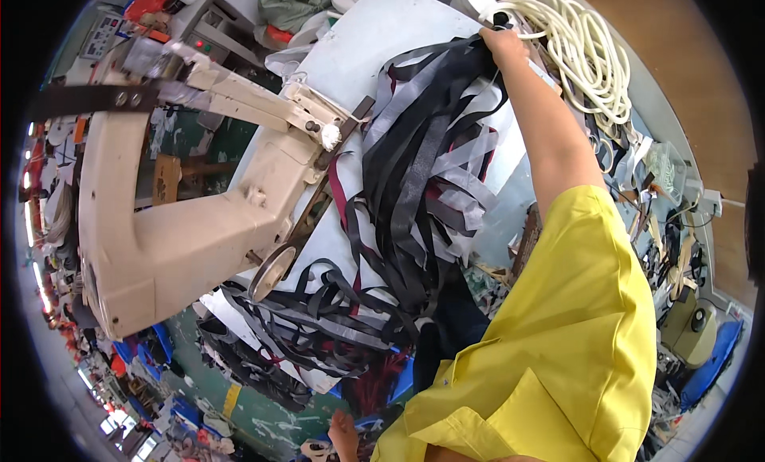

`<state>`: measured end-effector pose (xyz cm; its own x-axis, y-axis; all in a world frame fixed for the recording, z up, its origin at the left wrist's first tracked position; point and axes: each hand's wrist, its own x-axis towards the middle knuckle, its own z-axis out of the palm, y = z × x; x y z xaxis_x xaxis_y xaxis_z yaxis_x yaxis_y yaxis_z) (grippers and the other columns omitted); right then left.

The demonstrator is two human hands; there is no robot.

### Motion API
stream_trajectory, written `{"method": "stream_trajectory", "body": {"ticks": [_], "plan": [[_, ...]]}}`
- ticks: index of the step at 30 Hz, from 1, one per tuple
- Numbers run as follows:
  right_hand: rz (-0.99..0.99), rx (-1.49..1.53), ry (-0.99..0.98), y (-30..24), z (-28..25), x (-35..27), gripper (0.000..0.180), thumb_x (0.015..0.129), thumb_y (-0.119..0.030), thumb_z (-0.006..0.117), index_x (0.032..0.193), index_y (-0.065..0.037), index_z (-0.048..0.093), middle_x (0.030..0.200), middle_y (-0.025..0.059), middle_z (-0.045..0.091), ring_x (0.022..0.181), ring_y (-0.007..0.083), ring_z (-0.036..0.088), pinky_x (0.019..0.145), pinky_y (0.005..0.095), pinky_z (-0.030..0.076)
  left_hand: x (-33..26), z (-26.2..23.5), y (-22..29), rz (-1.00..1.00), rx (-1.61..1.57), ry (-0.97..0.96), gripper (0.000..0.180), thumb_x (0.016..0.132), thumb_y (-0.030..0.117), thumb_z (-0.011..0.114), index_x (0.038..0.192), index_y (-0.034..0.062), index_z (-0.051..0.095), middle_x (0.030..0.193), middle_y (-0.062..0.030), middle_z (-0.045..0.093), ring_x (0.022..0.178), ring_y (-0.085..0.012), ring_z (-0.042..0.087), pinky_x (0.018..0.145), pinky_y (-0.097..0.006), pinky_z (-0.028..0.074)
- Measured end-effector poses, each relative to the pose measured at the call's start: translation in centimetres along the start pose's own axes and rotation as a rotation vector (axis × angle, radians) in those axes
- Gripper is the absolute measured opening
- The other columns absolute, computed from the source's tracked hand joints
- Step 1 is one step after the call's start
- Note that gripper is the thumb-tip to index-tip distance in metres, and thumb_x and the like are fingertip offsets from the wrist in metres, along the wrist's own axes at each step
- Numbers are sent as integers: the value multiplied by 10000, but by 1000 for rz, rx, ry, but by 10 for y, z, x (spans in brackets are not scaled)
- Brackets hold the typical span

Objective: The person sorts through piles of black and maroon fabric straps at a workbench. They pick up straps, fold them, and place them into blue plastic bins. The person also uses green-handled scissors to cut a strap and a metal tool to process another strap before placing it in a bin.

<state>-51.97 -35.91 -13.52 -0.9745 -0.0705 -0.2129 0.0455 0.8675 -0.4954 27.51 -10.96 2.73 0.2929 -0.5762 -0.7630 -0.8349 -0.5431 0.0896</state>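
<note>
My right hand point(504, 48) is closed round the top end of a bundle of long strips point(414, 151), at the far edge of the pale worktable point(382, 20). Black, grey and dark red bands make up the bundle, with some whitish translucent pieces point(466, 183) among them. They trail across the table toward me and fall into a tangled heap point(335, 319) at its near end. Low in the picture, what appears to be my left hand point(343, 434) is small and partly cut off; its fingers are too unclear to read.
A beige industrial sewing machine point(183, 231) with a handwheel point(272, 272) stands left of the strips. Coiled cream cord point(586, 56) lies at the far right, near a clear plastic box point(665, 171). A grey control box point(211, 44) sits at the upper left.
</note>
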Motion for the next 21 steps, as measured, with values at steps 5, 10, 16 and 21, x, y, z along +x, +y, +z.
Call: {"method": "stream_trajectory", "body": {"ticks": [5, 10, 16, 21], "plan": [[-199, 1091, 73, -24, -39, -10, 370, 665, -213, 666, 893, 71, 600, 842, 173, 641, 755, 257, 626, 661, 333, 486, 28, -24, 86, 476, 195, 66, 366, 815, 80, 592, 1152, -53, 538, 1006, -184, 628, 896, -264, 620, 773, -310, 475], [-576, 1538, -418, -87, -173, -222, 237, 712, -113, 653, 891, 11, 559, 779, 121, 637, 620, 158, 598, 609, 300, 481, -27, -60, 262, 954, 126, 130, 363, 809, 30, 583, 1155, -67, 533, 1052, -183, 613, 971, -257, 604, 823, -315, 469], [-1499, 1134, -388, -76, -193, -446, 138, 753, -167, 541, 718, -50, 478, 735, 90, 454, 717, 240, 509, 650, 352, 423, -109, -69, 385, 1462, -1030, 253, 608, 909, 374, 460, 1332, -35, 309, 1298, -176, 451, 1231, -317, 410, 1047, -477, 275], [-1456, 1443, -530, -50, -201, -468, 183, 775, -181, 585, 838, -9, 573, 960, 112, 556, 919, 281, 531, 786, 410, 427, -112, -127, 313, 1170, -1309, 363, 560, 912, 448, 443, 1239, -4, 403, 1217, -155, 484, 1117, -267, 481, 1012, -448, 295]]}}
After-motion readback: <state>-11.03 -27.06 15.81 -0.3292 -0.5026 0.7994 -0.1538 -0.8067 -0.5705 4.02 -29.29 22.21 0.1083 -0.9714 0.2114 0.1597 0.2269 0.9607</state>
